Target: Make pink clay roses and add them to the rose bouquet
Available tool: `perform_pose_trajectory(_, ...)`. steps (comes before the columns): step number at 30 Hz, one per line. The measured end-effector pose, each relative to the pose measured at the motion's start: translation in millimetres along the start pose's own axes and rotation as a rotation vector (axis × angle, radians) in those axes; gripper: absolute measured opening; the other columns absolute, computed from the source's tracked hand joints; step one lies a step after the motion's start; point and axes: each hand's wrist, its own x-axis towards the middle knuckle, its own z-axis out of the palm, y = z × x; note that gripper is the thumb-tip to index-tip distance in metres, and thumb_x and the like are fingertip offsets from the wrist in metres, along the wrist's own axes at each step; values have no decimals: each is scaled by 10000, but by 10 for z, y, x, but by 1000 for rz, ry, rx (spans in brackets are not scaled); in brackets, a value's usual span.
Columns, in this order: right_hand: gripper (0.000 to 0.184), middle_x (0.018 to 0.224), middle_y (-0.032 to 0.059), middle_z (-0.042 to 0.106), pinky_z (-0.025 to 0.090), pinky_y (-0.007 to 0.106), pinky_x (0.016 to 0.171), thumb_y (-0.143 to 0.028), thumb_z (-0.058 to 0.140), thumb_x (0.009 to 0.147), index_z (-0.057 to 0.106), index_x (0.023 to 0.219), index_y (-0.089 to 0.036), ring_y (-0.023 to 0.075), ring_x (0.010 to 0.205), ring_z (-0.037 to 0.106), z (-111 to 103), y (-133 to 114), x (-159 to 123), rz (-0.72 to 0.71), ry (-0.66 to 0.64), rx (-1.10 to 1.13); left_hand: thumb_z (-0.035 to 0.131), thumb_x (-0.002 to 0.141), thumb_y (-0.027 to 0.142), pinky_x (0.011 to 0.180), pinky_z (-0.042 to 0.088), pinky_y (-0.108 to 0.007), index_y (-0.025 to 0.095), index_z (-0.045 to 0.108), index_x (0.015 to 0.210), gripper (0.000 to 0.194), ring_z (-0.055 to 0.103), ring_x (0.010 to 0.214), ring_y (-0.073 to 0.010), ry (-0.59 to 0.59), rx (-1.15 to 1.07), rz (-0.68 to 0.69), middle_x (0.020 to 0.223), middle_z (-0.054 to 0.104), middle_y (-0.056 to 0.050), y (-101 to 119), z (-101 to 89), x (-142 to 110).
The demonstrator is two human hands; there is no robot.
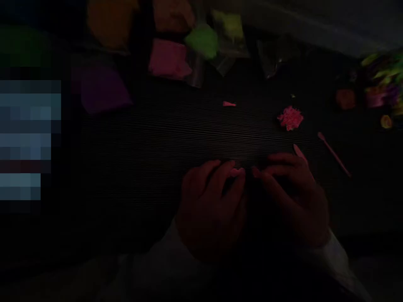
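The picture is very dark. My left hand is closed, with a small piece of pink clay pinched between thumb and fingers. Just to the right, my right hand pinches a smaller reddish bit of clay at its fingertips; a narrow gap separates the two pieces. Partly hidden by the right hand lies a pink modelling tool with a pointed tip. A second thin pink tool lies farther right. Beyond the hands are a ruffled pink clay clump and a small pink tapered piece.
Along the back lie packs of coloured clay: orange, pink, green, yellow and purple. At the right edge are a red block and a multicoloured heap. The dark tabletop has fine grain.
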Motion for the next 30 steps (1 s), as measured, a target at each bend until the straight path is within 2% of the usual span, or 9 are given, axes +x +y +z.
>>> perform_pose_trajectory(3, 68, 1006, 19, 517, 357, 354, 868, -263, 557, 723, 594, 750, -214, 175, 972, 472, -56, 32, -14, 26, -7, 54, 546, 699, 231, 892, 341, -434, 180, 584, 1012, 319, 409, 1059, -254, 53, -53, -15, 1120, 540, -61, -7, -38, 8)
perform_pose_trajectory(6, 53, 1007, 10, 512, 383, 325, 842, -248, 549, 733, 590, 757, -225, 166, 972, 469, -115, -11, -54, 36, -31, 146, 551, 698, 208, 890, 358, -383, 171, 584, 983, 289, 458, 1006, -208, 43, -253, -61, 1039, 582, -51, -12, -107, 18)
perform_pose_trajectory(9, 45, 997, 4, 507, 408, 279, 815, -234, 549, 737, 589, 759, -230, 154, 981, 460, -133, -114, -119, 31, -62, 278, 565, 696, 205, 802, 428, -304, 188, 498, 1065, 376, 524, 914, -157, -44, -608, -204, 985, 601, -36, -8, -186, 29)
perform_pose_trajectory(13, 48, 968, 0, 496, 436, 259, 776, -233, 529, 754, 577, 752, -230, 128, 889, 502, -50, -224, -200, 85, -77, 517, 590, 681, 182, 629, 474, -224, 227, 391, 1115, 480, 591, 734, -114, -170, -1147, -440, 850, 634, -1, -4, -243, 49)
perform_pose_trajectory(16, 50, 956, -4, 494, 427, 258, 797, -237, 524, 758, 571, 744, -226, 120, 891, 502, 33, -255, -234, 115, -103, 614, 600, 666, 148, 593, 471, -209, 224, 405, 1085, 468, 600, 649, -100, -175, -1366, -522, 762, 644, 19, -18, -248, 67)
perform_pose_trajectory(19, 48, 953, -3, 496, 417, 259, 807, -235, 521, 758, 567, 748, -223, 117, 895, 496, 80, -259, -252, 104, -102, 604, 610, 653, 128, 585, 470, -196, 224, 433, 1049, 444, 600, 617, -89, -172, -1441, -554, 715, 644, 37, -31, -241, 79)
perform_pose_trajectory(23, 68, 952, 2, 506, 410, 251, 794, -228, 500, 772, 567, 771, -220, 114, 894, 490, 83, -250, -271, 90, -80, 524, 622, 637, 126, 619, 479, -203, 215, 473, 994, 396, 611, 660, -103, -127, -1396, -564, 702, 639, 41, -23, -238, 72)
perform_pose_trajectory(27, 117, 972, 9, 513, 393, 235, 809, -220, 476, 788, 563, 866, -221, 111, 932, 476, 37, -235, -257, 38, -43, 446, 608, 654, 128, 659, 479, -190, 215, 479, 989, 369, 612, 717, -102, -101, -1341, -513, 730, 642, 38, -25, -229, 41)
perform_pose_trajectory(30, 157, 984, 11, 513, 385, 235, 819, -220, 504, 770, 564, 916, -220, 117, 957, 471, -6, -234, -221, -23, -90, 371, 594, 669, 125, 667, 472, -170, 223, 471, 1007, 373, 606, 718, -84, -119, -1319, -462, 742, 639, 43, -39, -214, 21)
